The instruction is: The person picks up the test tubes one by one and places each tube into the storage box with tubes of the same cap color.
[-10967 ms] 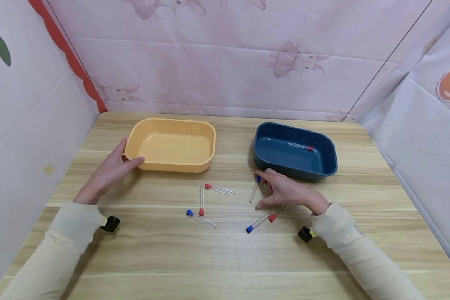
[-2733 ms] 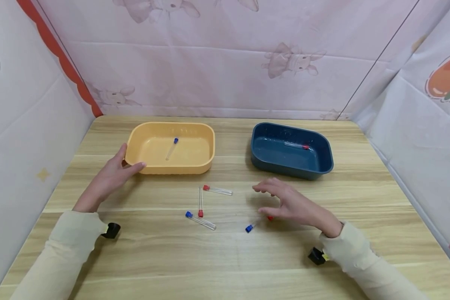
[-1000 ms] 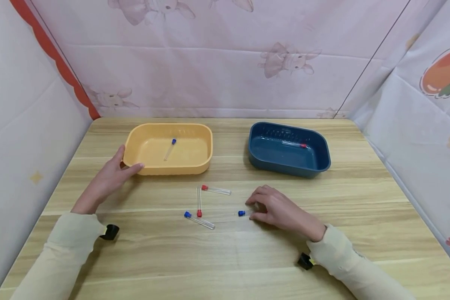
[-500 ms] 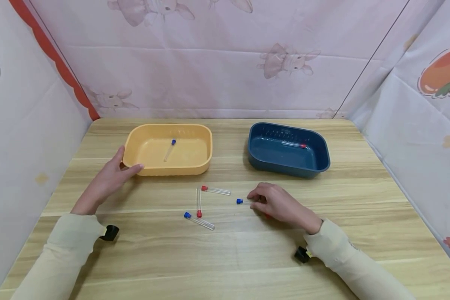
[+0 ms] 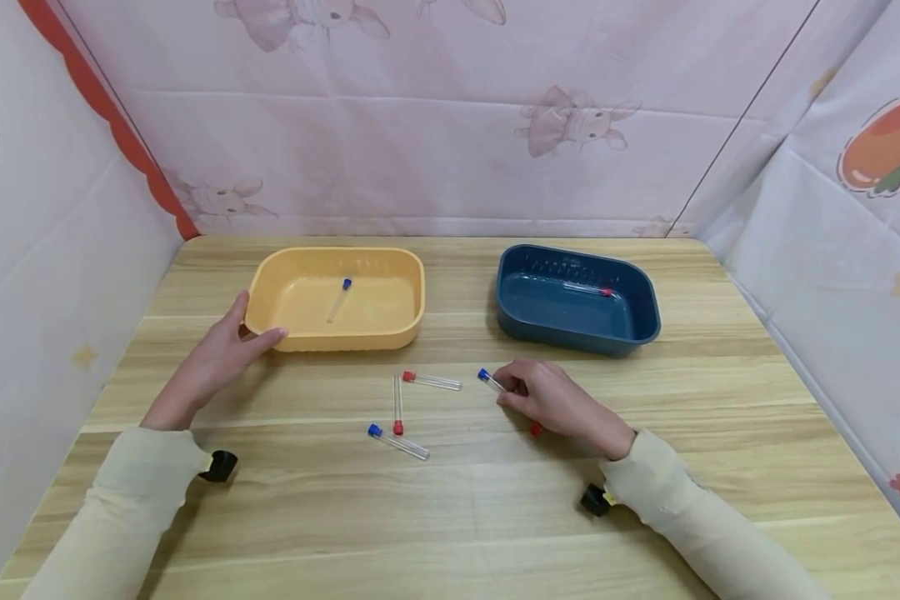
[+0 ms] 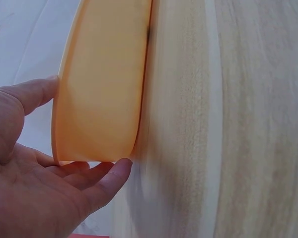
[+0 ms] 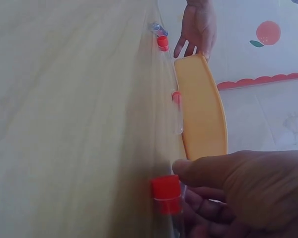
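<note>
Blue-capped tube [image 5: 492,382]: was pinched in the right hand [image 5: 546,396], near the navy tray [image 5: 570,335].
Left hand [image 5: 213,367]: gripped the yellow tray [image 5: 345,342] by its corner.
Nearest red-capped tube [image 5: 536,428]: lay partly hidden by the right hand.
Between hands: two loose red-capped tubes [image 5: 432,382] and another blue-capped tube [image 5: 401,443].
Trays: each held one tube [image 5: 339,301].

Your head view is evenly bright: soft shadows on the pale wood-grain table [image 5: 390,525], small glints in the dark-blue rectangular plastic bin [image 5: 570,338]. Your wrist views look dimmer, hazier.
</note>
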Tool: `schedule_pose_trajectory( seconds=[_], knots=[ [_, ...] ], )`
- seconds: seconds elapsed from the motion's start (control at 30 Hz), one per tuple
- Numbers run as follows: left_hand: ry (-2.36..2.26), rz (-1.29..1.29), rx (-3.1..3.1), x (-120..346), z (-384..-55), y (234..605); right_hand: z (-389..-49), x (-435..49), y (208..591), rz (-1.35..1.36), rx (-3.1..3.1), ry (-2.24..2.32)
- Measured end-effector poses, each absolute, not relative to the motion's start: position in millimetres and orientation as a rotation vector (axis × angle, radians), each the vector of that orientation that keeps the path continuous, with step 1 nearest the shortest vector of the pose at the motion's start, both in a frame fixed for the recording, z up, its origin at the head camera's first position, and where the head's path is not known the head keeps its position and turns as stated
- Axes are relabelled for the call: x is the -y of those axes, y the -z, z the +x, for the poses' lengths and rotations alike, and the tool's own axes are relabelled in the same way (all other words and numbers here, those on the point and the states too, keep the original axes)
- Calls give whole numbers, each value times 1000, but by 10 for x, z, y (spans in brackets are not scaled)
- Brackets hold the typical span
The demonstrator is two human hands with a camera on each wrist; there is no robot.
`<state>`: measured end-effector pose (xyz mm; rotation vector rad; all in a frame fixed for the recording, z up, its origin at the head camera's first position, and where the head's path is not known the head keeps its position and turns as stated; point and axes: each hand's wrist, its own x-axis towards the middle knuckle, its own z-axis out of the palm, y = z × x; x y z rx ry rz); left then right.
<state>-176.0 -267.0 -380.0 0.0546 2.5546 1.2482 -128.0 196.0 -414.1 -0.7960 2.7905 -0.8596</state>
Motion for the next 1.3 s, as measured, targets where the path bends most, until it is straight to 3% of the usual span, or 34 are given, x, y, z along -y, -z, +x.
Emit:
schedule_pose_trajectory(
  seconds=[0.8, 1.3],
  knots=[
    [-1224, 29, -2559, 2672, -1765, 3819, -1377, -1766, 4020, -579, -2645, 885],
    [-1212, 23, -2570, 2654, -1762, 3801, -1518, -1991, 4004, -841, -2553, 747]
  ],
)
